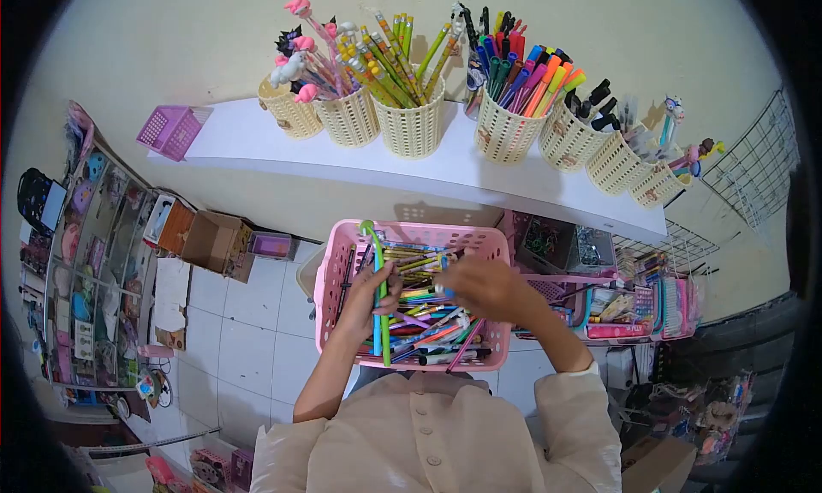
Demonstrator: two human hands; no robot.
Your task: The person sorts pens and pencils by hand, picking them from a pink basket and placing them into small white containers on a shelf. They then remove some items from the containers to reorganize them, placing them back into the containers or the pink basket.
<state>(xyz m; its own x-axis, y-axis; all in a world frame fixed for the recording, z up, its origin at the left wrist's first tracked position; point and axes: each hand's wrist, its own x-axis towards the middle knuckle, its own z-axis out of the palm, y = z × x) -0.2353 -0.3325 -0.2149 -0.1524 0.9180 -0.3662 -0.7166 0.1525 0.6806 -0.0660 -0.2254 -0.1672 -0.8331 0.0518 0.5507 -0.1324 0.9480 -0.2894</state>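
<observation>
My left hand [374,289] is closed around a long green pen [382,322] with a rounded top and a blue pen [377,334] beside it. Both stand nearly upright over the left part of a pink plastic basket [322,300]. Inside the basket lies a loose mix of pencils, pens and markers [432,343]. My right hand [479,283], slightly blurred, is over the basket's right side with its fingers drawn together. Something small, blue and white, shows at those fingertips; I cannot make out what it is.
A white shelf [342,161] along the wall bears several cream holders [413,131] of pencils, markers and novelty pens. At its left end sits a purple basket [173,131]. Stocked baskets [599,330] stand at right, an open cardboard box [214,240] and glass display case [94,279] at left.
</observation>
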